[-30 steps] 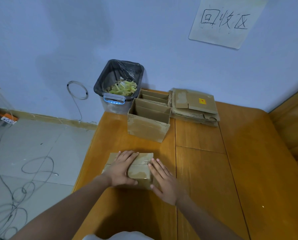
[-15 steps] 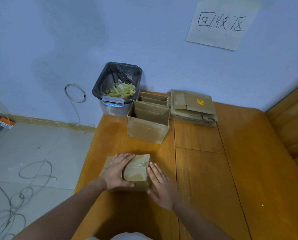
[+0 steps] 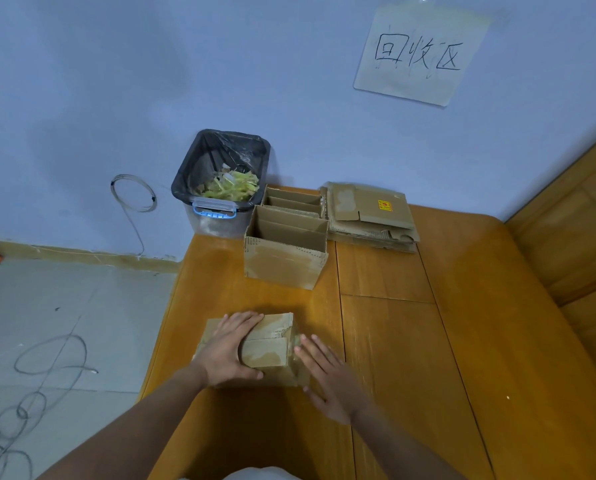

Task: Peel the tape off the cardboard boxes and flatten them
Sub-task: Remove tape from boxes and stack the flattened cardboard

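A: So, what's w/ the hands?

B: Left hand (image 3: 232, 349) lies flat on top of the small box (image 3: 262, 348), low in the middle of the frame, thumb hooked round its near edge. Prob. pressing it down so it goes flat & won't slide on the desk (image 3: 411, 358). Right hand (image 3: 327, 377) is loose, fingers straight, touching the box's right side. Holding nothing.

A: Any tape left on it?

B: Can't tell for sure. Shiny bit at the right edge, maybe tape.

A: How many boxes?

B: 3 not flat yet: this 1, plus 2 open boxes (image 3: 284, 247) standing in the middle, 1 behind the other. Then 1 flat pile (image 3: 371, 216) right of those, by the wall. Can't count the sheets in it.

A: And the bin?

B: 1 bin (image 3: 222, 183), upper middle, left of the open boxes. Yellowish strips inside, prob. peeled tape. It's close so scraps drop in easy.
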The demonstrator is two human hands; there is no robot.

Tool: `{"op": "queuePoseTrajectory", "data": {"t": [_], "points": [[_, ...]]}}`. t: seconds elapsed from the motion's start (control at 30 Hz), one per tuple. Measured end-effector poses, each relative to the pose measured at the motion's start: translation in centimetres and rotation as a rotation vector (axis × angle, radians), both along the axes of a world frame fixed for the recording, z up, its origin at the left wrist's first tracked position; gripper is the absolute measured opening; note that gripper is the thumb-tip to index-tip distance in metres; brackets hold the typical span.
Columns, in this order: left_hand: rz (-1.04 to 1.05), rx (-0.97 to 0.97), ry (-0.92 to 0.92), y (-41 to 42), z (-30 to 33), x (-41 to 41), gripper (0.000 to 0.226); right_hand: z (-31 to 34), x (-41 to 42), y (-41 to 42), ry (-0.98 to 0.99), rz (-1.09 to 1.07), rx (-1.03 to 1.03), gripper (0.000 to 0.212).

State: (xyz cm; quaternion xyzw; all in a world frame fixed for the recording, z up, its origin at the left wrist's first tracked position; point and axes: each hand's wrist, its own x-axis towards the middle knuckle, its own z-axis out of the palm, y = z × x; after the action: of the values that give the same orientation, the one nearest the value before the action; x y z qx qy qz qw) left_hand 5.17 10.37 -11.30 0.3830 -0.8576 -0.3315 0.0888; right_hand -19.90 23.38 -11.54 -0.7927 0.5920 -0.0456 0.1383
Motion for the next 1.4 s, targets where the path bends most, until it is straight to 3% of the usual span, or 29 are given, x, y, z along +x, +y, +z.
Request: {"op": "queuePoseTrajectory", "data": {"t": [0.47,0.77,1.07,1.4], "points": [[0.037,0.046,0.038,-0.6,0.5,0.8,0.117,1.3,-0.4,1.4,0.153,-0.026,-0.043,0.068],[0.006,0.016,-0.002,-0.6,0.4,0.2,0.117,2.2,2.2,-1.9,-0.052,-0.119,0.026,0.067],[0.033,0.057,0.063,-0.6,0.4,1.2,0.114,0.4,3.8,-2.0,-0.078,-0.149,0.041,0.073],[0.036,0.102,0.058,-0.9,0.8,1.1,0.112,0.8,2.1,-1.4,-0.063,-0.099,0.055,0.064]]}}
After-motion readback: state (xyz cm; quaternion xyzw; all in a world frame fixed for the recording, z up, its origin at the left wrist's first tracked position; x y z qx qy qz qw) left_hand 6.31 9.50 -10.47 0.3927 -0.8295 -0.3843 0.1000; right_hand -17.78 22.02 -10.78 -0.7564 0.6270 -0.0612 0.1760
